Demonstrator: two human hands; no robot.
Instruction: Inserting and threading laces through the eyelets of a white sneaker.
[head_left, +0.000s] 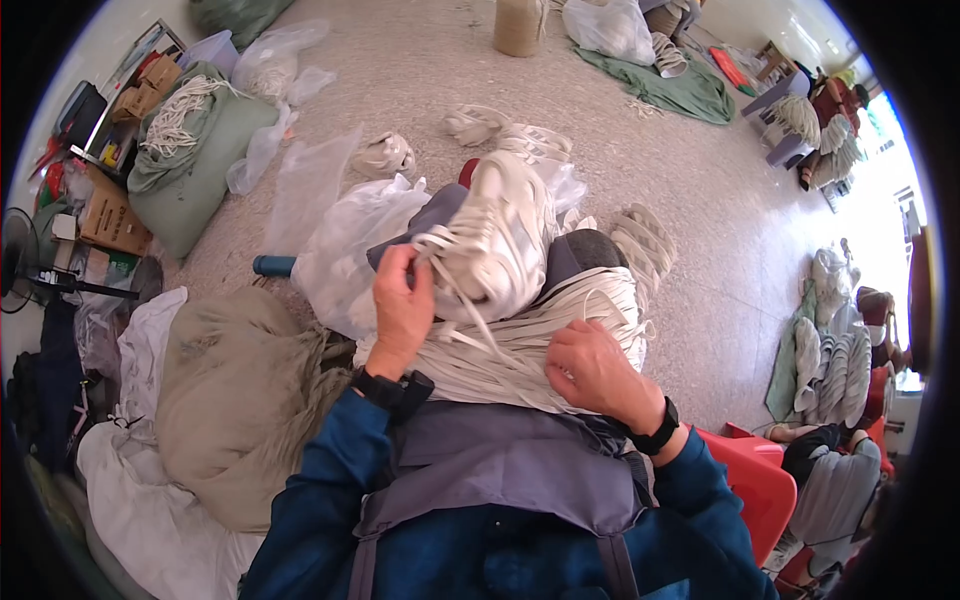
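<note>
A wound bundle of cream flat cord point(505, 205) lies across my knees, with loops and loose strands hanging from it. My left hand point(402, 310) is closed in a pinch on a cord strand point(433, 243) at the bundle's left side. Many more long cream cords point(470, 375) are spread over my lap, on the grey apron point(510, 450). Close above these lap cords, my right hand point(600, 368) is closed with its fingers curled in. Whatever may be inside those fingers is hidden.
Clear plastic bags point(345, 245) and several cord bundles point(640, 240) lie on the floor around my legs. Large cloth sacks point(235, 400) fill the left side. A red plastic stool point(755, 480) stands at my right. Other people sit among cords along the right side.
</note>
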